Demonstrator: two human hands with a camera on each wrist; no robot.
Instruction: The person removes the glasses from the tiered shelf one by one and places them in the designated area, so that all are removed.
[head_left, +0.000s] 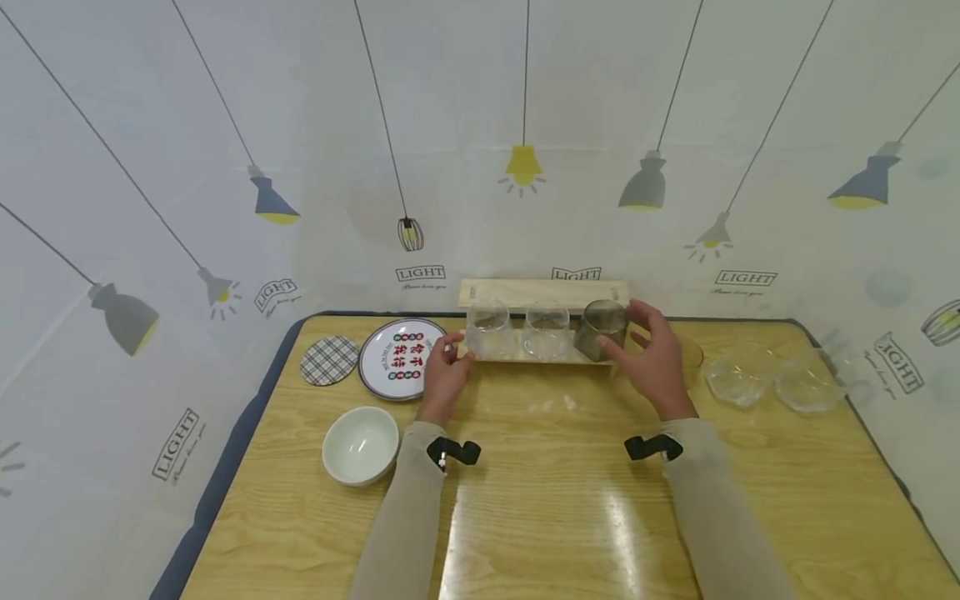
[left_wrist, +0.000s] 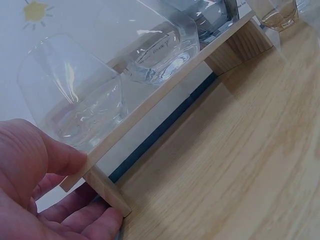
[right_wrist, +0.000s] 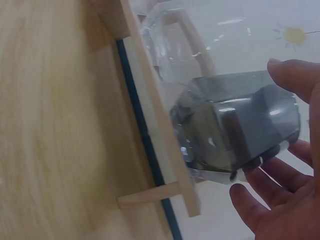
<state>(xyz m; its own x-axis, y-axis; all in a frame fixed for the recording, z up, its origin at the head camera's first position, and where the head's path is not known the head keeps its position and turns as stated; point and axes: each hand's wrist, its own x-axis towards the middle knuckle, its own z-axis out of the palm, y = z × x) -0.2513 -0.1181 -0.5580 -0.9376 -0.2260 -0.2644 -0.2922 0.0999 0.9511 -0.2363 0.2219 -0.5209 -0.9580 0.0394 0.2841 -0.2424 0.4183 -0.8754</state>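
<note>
A low wooden shelf [head_left: 543,292] on short legs stands against the back wall. My left hand [head_left: 447,379] grips its left end, the thumb on the board's edge and the fingers by the leg [left_wrist: 107,192]. On the shelf stand two clear glasses, one at the left [head_left: 487,329] and one in the middle [head_left: 547,333]. A smoky grey glass [right_wrist: 240,125] stands at the right end. My right hand [head_left: 654,360] holds this grey glass from the right, the thumb on one side and the fingers on the other.
Left of the shelf lie a white printed plate [head_left: 369,379] and a round checked coaster [head_left: 328,360]; a white bowl [head_left: 360,446] stands nearer. Beyond my right hand are an amber glass [head_left: 692,353] and two clear vessels [head_left: 738,379]. Dark edging borders the table.
</note>
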